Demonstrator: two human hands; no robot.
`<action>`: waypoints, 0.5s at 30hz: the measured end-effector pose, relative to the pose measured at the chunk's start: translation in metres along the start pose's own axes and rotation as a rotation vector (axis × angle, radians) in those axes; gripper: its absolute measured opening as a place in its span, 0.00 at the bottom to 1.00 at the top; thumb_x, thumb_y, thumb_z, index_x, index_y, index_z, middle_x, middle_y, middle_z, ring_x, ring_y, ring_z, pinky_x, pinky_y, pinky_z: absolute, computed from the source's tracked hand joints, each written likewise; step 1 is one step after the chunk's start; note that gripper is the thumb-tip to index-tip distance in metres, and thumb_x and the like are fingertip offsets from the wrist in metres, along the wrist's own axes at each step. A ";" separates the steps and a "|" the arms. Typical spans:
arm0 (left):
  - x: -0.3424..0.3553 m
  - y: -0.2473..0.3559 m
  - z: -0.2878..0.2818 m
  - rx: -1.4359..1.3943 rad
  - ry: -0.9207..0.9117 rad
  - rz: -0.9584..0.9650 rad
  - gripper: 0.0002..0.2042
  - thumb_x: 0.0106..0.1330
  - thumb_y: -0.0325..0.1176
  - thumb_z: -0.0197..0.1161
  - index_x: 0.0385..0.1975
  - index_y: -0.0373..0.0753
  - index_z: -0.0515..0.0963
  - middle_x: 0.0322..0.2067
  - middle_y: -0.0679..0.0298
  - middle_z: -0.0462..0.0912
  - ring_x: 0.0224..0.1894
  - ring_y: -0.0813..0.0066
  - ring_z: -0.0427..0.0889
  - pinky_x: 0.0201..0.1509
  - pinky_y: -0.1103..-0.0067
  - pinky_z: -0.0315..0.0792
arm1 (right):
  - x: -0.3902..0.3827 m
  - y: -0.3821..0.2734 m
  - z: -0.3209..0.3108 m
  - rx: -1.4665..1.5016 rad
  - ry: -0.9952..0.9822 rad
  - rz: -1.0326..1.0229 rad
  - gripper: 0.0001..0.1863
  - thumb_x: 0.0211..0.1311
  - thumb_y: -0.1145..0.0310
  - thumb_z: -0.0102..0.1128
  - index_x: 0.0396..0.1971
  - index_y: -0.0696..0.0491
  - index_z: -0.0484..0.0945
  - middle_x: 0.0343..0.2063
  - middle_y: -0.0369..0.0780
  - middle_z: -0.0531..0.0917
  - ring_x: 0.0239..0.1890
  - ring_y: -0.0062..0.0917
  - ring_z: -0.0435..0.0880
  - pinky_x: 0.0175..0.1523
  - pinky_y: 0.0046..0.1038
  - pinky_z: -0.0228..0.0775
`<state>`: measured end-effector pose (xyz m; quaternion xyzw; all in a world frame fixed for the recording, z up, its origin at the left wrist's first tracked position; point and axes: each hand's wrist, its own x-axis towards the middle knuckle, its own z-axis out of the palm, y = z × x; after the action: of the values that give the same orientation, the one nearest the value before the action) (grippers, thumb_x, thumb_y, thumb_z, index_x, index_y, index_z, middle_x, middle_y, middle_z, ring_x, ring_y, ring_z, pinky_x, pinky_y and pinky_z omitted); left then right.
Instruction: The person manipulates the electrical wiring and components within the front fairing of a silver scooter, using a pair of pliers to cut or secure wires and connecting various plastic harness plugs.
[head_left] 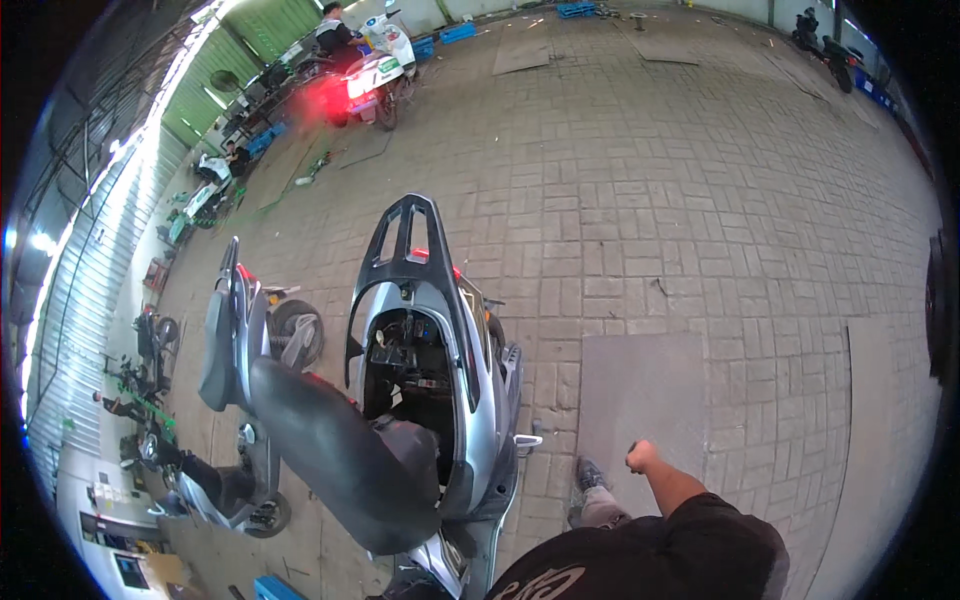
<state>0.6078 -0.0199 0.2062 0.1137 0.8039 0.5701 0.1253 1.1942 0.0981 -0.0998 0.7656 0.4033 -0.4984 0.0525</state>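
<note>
My right hand (643,457) is closed in a fist in front of my body, above a grey mat (640,375) on the floor. A small dark bit shows at its fingers, too small to name. My left hand is not in view. To my left stands a silver-grey scooter (487,440) with a black rear rack (408,262). Its black seat (335,450) is swung aside to the left. The open compartment (405,365) under it shows dark parts and wiring. My right hand is apart from the scooter.
A second scooter (225,345) stands further left, with a loose wheel (297,330) beside it. At the far left a person (338,38) is by a white scooter (375,75) with a lit red tail light. Another motorbike (838,62) stands far right. Flat boards (868,440) lie on the brick floor.
</note>
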 end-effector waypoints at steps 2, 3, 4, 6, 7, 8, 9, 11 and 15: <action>0.000 0.001 0.012 0.001 -0.011 0.002 0.18 0.58 0.44 0.48 0.38 0.35 0.72 0.31 0.57 0.75 0.30 0.64 0.74 0.33 0.69 0.70 | 0.011 0.017 -0.003 -0.055 0.001 -0.009 0.08 0.42 0.76 0.53 0.23 0.63 0.78 0.18 0.46 0.81 0.19 0.31 0.82 0.25 0.29 0.74; 0.002 0.001 0.017 0.014 -0.021 0.005 0.18 0.58 0.44 0.48 0.38 0.35 0.72 0.31 0.57 0.75 0.30 0.64 0.74 0.33 0.69 0.70 | 0.017 0.030 -0.003 -0.081 -0.001 -0.009 0.07 0.42 0.75 0.53 0.22 0.62 0.78 0.17 0.46 0.81 0.19 0.31 0.81 0.25 0.29 0.74; 0.003 0.000 0.023 0.015 -0.031 0.003 0.18 0.58 0.44 0.48 0.38 0.35 0.73 0.31 0.57 0.75 0.30 0.64 0.74 0.33 0.69 0.70 | 0.022 0.039 0.000 -0.107 -0.002 -0.010 0.07 0.42 0.75 0.53 0.20 0.62 0.78 0.17 0.46 0.81 0.19 0.30 0.81 0.25 0.29 0.74; 0.003 0.002 0.012 0.036 -0.011 0.008 0.18 0.58 0.44 0.48 0.37 0.35 0.73 0.31 0.57 0.75 0.30 0.64 0.74 0.33 0.69 0.70 | 0.020 0.033 -0.001 -0.122 -0.021 0.031 0.07 0.41 0.75 0.52 0.17 0.62 0.78 0.17 0.46 0.80 0.19 0.31 0.81 0.25 0.29 0.74; 0.003 0.001 0.009 0.044 -0.002 0.012 0.18 0.58 0.44 0.48 0.37 0.35 0.73 0.31 0.57 0.75 0.30 0.64 0.74 0.33 0.69 0.70 | 0.018 0.030 -0.002 -0.132 -0.026 0.051 0.07 0.41 0.75 0.52 0.15 0.62 0.78 0.16 0.46 0.80 0.18 0.31 0.81 0.25 0.29 0.74; 0.002 0.000 0.009 0.046 -0.004 0.008 0.18 0.58 0.44 0.48 0.37 0.35 0.73 0.31 0.57 0.75 0.30 0.64 0.74 0.33 0.69 0.70 | 0.020 0.031 -0.001 -0.140 0.009 0.044 0.07 0.41 0.76 0.52 0.15 0.62 0.78 0.16 0.46 0.80 0.18 0.31 0.81 0.25 0.29 0.74; 0.003 -0.002 0.016 0.037 -0.019 0.002 0.18 0.58 0.44 0.48 0.37 0.35 0.73 0.31 0.57 0.75 0.30 0.64 0.74 0.33 0.69 0.70 | 0.029 0.036 -0.004 -0.143 0.058 0.040 0.07 0.41 0.76 0.51 0.15 0.62 0.78 0.16 0.46 0.80 0.18 0.31 0.81 0.25 0.29 0.74; 0.003 -0.006 0.013 0.033 -0.019 -0.003 0.18 0.58 0.44 0.48 0.37 0.35 0.73 0.31 0.57 0.75 0.30 0.64 0.74 0.33 0.69 0.70 | 0.033 0.032 -0.009 -0.145 0.059 0.038 0.07 0.41 0.76 0.52 0.20 0.61 0.79 0.21 0.47 0.81 0.24 0.34 0.81 0.30 0.31 0.73; -0.003 -0.008 -0.010 0.012 0.007 -0.002 0.18 0.58 0.44 0.48 0.37 0.35 0.73 0.31 0.57 0.75 0.29 0.64 0.74 0.33 0.69 0.70 | 0.024 -0.024 -0.022 -0.114 -0.013 0.005 0.12 0.42 0.75 0.55 0.29 0.60 0.79 0.29 0.50 0.81 0.35 0.40 0.82 0.40 0.34 0.73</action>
<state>0.6068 -0.0327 0.2017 0.1118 0.8079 0.5655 0.1222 1.1983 0.1380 -0.1008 0.7590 0.4289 -0.4796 0.0998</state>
